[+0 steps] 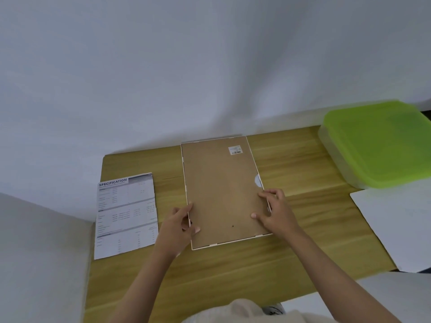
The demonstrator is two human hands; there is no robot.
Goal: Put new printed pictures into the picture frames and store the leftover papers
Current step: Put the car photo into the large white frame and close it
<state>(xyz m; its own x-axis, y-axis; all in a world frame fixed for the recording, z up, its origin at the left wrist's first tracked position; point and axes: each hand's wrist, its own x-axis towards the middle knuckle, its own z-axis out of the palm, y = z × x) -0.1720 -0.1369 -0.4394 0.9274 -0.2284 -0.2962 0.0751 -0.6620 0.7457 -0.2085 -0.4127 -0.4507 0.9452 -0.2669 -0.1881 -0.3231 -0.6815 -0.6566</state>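
A white picture frame (pixel 221 190) lies face down on the wooden table (pixel 233 271), its brown backing board up, with a small barcode label near the far right corner. My left hand (pixel 179 223) grips the frame's left edge near the front. My right hand (pixel 276 212) rests on the backing board at the right edge, fingertips pressing down. A printed sheet headed "SPECIFICATION" (pixel 127 215) lies flat to the left of the frame. A blank white sheet (pixel 396 227) lies at the right, partly over the table's edge.
A clear storage box with a lime green lid (pixel 380 143) stands at the table's far right corner. A pale wall runs behind the table and along its left side. Bare wood shows in front of the frame.
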